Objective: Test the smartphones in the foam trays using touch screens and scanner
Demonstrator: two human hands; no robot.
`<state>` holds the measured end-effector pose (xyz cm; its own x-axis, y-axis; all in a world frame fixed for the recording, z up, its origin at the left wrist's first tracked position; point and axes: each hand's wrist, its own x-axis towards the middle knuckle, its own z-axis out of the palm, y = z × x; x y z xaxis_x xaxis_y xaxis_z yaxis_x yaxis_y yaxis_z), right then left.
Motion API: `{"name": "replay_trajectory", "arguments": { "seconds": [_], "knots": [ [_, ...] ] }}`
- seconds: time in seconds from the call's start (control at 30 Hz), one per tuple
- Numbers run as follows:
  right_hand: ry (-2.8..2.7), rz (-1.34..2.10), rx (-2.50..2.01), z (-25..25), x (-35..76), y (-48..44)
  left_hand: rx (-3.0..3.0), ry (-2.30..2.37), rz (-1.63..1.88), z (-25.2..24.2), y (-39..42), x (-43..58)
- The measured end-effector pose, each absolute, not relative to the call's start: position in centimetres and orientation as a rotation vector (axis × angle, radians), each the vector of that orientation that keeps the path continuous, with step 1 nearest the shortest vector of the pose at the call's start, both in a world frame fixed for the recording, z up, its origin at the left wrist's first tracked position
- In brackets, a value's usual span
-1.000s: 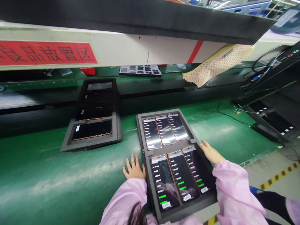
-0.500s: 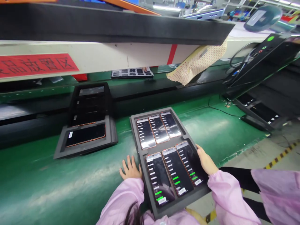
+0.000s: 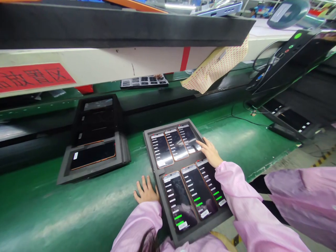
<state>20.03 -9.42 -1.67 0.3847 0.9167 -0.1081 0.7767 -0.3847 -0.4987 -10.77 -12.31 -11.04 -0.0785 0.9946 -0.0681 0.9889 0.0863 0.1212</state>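
A dark grey foam tray [image 3: 173, 166] lies in front of me with several lit smartphones in two rows. My right hand [image 3: 210, 153] reaches over the tray's right side, fingers stretched out. Its fingertips are at the lower end of the far-row right smartphone [image 3: 189, 138]; whether they touch the screen I cannot tell. My forearm partly covers the near-row right smartphone [image 3: 210, 180]. Fingers spread, my left hand [image 3: 146, 190] rests flat on the green bench beside the tray's left edge. The near-row left smartphone [image 3: 179, 203] shows a list with green lines at the bottom.
Left of the tray is a foam tray stack [image 3: 91, 157] with dark phones. A white shelf edge [image 3: 105, 64] with a red label crosses above, and patterned yellow paper [image 3: 217, 66] hangs from it. A black monitor [image 3: 288, 66] leans at the right, beside a pink sleeve [image 3: 301, 199].
My right hand has left the tray's right edge and moved forward and left over the far-row right smartphone. My left hand stays on the bench. The view has shifted slightly.
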Motion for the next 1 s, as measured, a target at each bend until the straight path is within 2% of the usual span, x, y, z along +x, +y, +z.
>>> {"name": "replay_trajectory", "arguments": {
  "seconds": [0.23, 0.53, 1.0],
  "knots": [
    [-1.094, 0.738, -1.884, -2.3, 21.8, -9.6, 2.048, 2.233, 0.093, -10.8, -12.3, -10.7],
    [-0.885, 0.744, -1.818, -3.4, 22.2, -9.4, 2.055, 2.229, 0.153, -11.1, -12.1, -10.8],
    [-0.567, 0.980, -1.632, -1.3, 22.8, -8.4, 2.105, 2.180, 0.195, -12.6, -11.3, -12.4]
  ]
}}
